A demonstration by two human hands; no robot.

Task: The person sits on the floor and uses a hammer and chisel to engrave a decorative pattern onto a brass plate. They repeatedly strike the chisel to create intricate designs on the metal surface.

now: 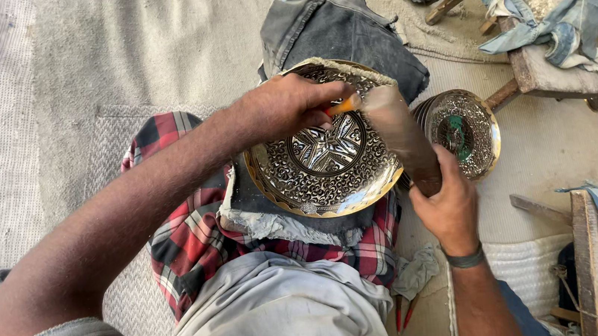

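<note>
I'm seated on the pale floor mat (113, 54), red plaid cloth (187, 241) across my lap. Propped on that cloth against grey padding sits the engraved brass plate (324, 161), tilted toward me, its star centre showing. Just to its right lies a smaller engraved plate (469, 130) with a green patch in its middle, near a pile of blue rags (560, 18). My right hand (447, 207) is wrapped tight around a wooden mallet (404, 137), whose blurred head is over the plate's upper right rim. My left hand (284, 106) has its fingers pinched shut on an orange-handled chisel (343, 104), the tip hidden, over the plate.
</note>
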